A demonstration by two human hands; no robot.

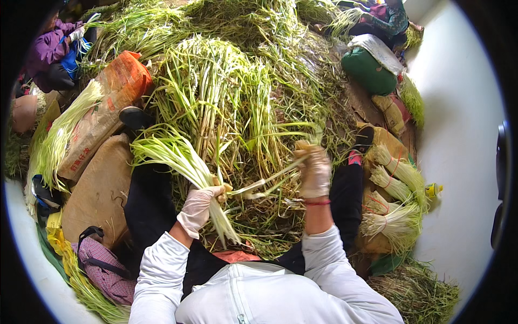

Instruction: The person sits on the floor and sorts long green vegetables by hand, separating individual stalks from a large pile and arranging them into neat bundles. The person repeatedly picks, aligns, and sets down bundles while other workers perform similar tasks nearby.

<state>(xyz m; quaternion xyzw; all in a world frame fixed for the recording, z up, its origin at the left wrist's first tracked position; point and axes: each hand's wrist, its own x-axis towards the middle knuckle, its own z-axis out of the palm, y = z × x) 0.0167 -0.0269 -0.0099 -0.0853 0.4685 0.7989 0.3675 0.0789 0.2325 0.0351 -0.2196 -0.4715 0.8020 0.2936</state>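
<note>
My left hand (203, 204), in a pale thin glove, is closed around a bunch of garlic chives or similar pale-stemmed greens (184, 162), leaves up to the left, white ends down. My right hand (313, 170), gloved and blurred by motion, is raised to the right and grips a stalk (279, 175) that stretches towards my left hand. Between and beyond my hands a large heap of untrimmed green stalks (210, 93) lies on the ground, with loose dry leaves around it. My legs lie on both sides of the heap.
At right, several banded bundles of pale stalks (390, 218) lie near a white wall (457, 162) and a yellow bottle (433, 190). At left are an orange printed sack (109, 109) topped with greens, a brown sack (99, 190) and a checked bag (103, 267). Two other people sit farther off.
</note>
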